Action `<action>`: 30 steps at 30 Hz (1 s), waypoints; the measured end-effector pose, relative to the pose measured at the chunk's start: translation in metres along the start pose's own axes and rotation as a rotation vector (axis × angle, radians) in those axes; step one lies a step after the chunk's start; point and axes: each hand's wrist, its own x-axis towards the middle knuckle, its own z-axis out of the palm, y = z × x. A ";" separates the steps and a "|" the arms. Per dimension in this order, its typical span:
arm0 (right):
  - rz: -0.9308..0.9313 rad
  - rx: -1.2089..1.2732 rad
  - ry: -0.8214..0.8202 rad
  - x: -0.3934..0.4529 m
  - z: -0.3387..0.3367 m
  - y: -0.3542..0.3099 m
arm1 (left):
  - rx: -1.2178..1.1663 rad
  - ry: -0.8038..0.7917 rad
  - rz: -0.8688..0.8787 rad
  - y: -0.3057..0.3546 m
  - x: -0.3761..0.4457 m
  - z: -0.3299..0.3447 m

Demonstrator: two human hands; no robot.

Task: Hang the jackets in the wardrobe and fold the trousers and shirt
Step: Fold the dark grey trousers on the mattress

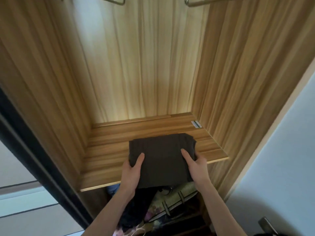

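Observation:
A folded dark brown garment (162, 157) lies on the wooden wardrobe shelf (109, 150), its near edge hanging over the shelf's front. My left hand (132, 172) grips its left side with the thumb on top. On the right side, my right hand (196, 166) holds it the same way. Whether the garment is the trousers or the shirt I cannot tell. Two hangers, one at the upper left (117, 1) and one at the upper right (192, 3), show at the top edge with nothing on them.
Wooden wardrobe walls close in the shelf on left, back and right. A small white card (196, 124) lies at the shelf's back right corner. Below the shelf sit dark clothes (134, 208) and a patterned bag (172, 201). A dark sliding-door frame (34, 160) runs along the left.

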 end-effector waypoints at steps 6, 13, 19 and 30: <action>-0.009 -0.092 -0.063 0.069 0.036 0.014 | 0.041 0.091 0.028 -0.018 0.072 0.003; 0.055 -0.190 -0.160 0.129 0.064 0.043 | 0.231 0.208 0.130 -0.030 0.123 0.006; 0.097 -0.301 -0.155 0.148 0.072 0.068 | 0.394 0.153 0.114 -0.040 0.151 0.005; 0.029 -0.719 -0.130 0.158 0.075 0.076 | 0.578 0.147 0.057 -0.058 0.167 0.008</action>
